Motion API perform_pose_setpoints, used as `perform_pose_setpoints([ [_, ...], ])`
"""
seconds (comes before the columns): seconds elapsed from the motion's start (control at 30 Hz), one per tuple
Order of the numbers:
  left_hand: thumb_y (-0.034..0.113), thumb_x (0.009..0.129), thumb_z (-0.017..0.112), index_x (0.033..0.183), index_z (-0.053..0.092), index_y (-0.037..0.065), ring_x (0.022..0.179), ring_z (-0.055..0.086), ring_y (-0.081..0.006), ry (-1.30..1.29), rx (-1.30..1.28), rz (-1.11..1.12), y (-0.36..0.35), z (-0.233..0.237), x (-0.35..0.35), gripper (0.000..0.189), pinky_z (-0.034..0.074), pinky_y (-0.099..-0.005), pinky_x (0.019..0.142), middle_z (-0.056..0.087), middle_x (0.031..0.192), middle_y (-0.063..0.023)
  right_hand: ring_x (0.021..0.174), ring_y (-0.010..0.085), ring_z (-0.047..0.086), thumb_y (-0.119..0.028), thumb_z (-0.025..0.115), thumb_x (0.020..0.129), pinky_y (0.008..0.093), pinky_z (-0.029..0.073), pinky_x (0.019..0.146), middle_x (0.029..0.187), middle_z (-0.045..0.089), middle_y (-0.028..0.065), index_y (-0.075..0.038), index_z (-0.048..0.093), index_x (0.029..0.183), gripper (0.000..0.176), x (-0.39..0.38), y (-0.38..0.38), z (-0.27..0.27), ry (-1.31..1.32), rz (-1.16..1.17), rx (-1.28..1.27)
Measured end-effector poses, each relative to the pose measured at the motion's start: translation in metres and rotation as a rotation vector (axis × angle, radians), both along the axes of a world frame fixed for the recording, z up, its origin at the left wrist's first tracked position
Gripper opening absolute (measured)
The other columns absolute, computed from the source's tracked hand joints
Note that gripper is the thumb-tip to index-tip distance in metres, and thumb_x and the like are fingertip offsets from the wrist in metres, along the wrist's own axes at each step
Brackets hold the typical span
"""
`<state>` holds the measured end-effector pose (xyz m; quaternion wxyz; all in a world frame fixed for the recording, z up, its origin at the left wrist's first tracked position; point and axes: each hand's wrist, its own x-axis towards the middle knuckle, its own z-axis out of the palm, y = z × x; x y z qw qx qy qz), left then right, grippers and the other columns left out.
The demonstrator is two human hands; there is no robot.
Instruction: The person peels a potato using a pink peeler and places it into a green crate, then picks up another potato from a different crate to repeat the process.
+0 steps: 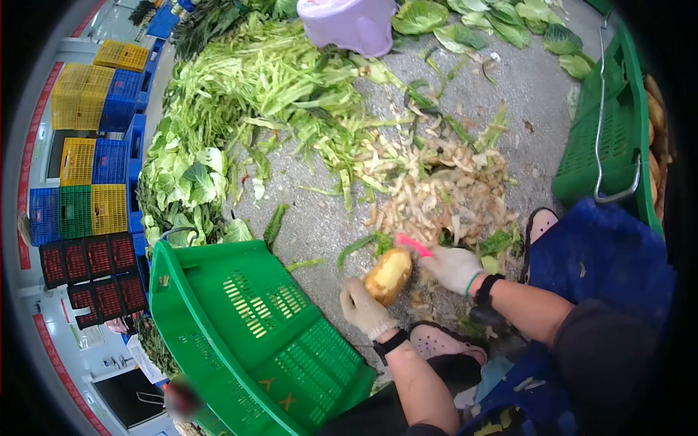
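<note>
A partly peeled potato [390, 277] shows pale yellow flesh on its upper face and brown skin around the sides. My left hand [366, 309], in a whitish glove, grips its lower left end with the fingers closed. In my gloved right hand [452, 269] is a pink peeler [414, 245], its head just above the potato's upper right side; whether it touches the potato is not clear. Beyond the hands, a heap of potato peelings [458, 196] lies on the grey floor [305, 232].
A green crate [247, 327] stands at lower left. Another green crate [603, 123] with a metal handle is at right, brown produce beside it. Leafy scraps [254, 80] cover the upper left floor near a purple stool [349, 25]. Stacked crates [81, 94] line the left.
</note>
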<state>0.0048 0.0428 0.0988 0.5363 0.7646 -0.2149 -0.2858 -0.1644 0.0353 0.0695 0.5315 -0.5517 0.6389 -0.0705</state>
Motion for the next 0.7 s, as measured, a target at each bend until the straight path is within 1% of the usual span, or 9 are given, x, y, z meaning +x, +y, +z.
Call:
perform_pose_setpoints([
  [0.2,0.015,0.089,0.064,0.095,0.060,0.001,0.084,0.054,-0.0135,-0.041,-0.007,-0.143,0.005,-0.009,0.014,0.015,0.047,-0.0294,0.078,0.060,0.092,-0.0053,0.077,0.0389,0.064,-0.046,0.039,0.095,0.0490,0.050,0.072,0.077,0.064,0.0196,-0.007,0.063,0.088,0.046,0.019,0.006,0.009,-0.013,0.229,-0.377],
  [0.23,0.015,0.089,0.065,0.094,0.060,0.001,0.082,0.054,-0.0131,-0.019,-0.031,-0.143,0.006,-0.014,0.019,0.015,0.047,-0.0285,0.076,0.060,0.091,-0.0049,0.080,0.0379,0.066,-0.046,0.037,0.094,0.0481,0.051,0.073,0.082,0.067,0.0207,-0.005,0.066,0.088,0.051,0.002,-0.003,-0.010,0.001,0.146,0.106],
  [0.27,0.015,0.089,0.065,0.094,0.060,0.001,0.082,0.054,-0.0131,-0.013,-0.041,-0.146,0.001,-0.010,0.015,0.015,0.047,-0.0285,0.076,0.060,0.091,-0.0049,0.083,0.0378,0.066,-0.045,0.037,0.094,0.0471,0.051,0.074,0.089,0.067,0.0227,-0.004,0.068,0.091,0.052,-0.012,0.002,-0.030,0.072,0.114,0.174],
  [0.33,0.015,0.088,0.065,0.091,0.060,0.001,0.080,0.055,-0.0128,0.135,0.004,-0.067,-0.004,-0.002,0.009,0.015,0.047,-0.0277,0.074,0.060,0.088,-0.0038,0.080,0.0386,0.065,-0.047,0.038,0.095,0.0477,0.051,0.073,0.084,0.066,0.0220,-0.005,0.067,0.089,0.051,-0.008,0.004,-0.007,0.065,-0.032,0.133],
  [0.4,0.015,0.087,0.066,0.090,0.060,0.001,0.080,0.055,-0.0128,0.113,-0.022,-0.110,0.001,-0.007,0.006,0.015,0.047,-0.0281,0.074,0.060,0.087,-0.0036,0.076,0.0399,0.064,-0.050,0.039,0.095,0.0486,0.050,0.070,0.081,0.066,0.0209,-0.007,0.064,0.090,0.050,0.025,0.028,-0.023,-0.078,0.062,-0.319],
  [0.47,0.015,0.086,0.066,0.089,0.061,0.001,0.080,0.055,-0.0128,0.080,-0.068,-0.166,0.000,-0.006,0.009,0.015,0.047,-0.0285,0.073,0.060,0.087,-0.0033,0.077,0.0403,0.064,-0.049,0.039,0.095,0.0483,0.050,0.071,0.083,0.066,0.0211,-0.009,0.063,0.095,0.046,0.040,0.023,0.025,-0.164,0.056,-0.309],
  [0.53,0.015,0.085,0.065,0.087,0.062,0.000,0.080,0.056,-0.0134,0.120,-0.031,-0.076,0.003,-0.004,0.012,0.015,0.048,-0.0297,0.073,0.059,0.085,-0.0035,0.078,0.0385,0.065,-0.047,0.040,0.095,0.0483,0.051,0.071,0.081,0.066,0.0206,-0.010,0.064,0.091,0.045,0.040,0.025,-0.023,-0.079,0.103,-0.249],
  [0.6,0.015,0.084,0.063,0.086,0.063,0.000,0.080,0.056,-0.0144,0.096,-0.069,-0.057,0.003,-0.004,0.012,0.015,0.048,-0.0307,0.073,0.059,0.083,-0.0039,0.079,0.0366,0.066,-0.046,0.040,0.094,0.0485,0.052,0.071,0.085,0.068,0.0200,-0.009,0.064,0.094,0.044,-0.002,0.003,-0.027,0.084,0.166,0.149],
  [0.7,0.015,0.084,0.062,0.084,0.063,0.001,0.074,0.057,-0.0160,0.155,-0.079,-0.040,0.007,-0.011,0.018,0.014,0.049,-0.0308,0.069,0.059,0.082,-0.0053,0.074,0.0361,0.066,-0.047,0.040,0.096,0.0493,0.051,0.068,0.080,0.067,0.0174,-0.009,0.061,0.093,0.043,0.005,0.021,-0.015,0.036,0.124,-0.084],
])
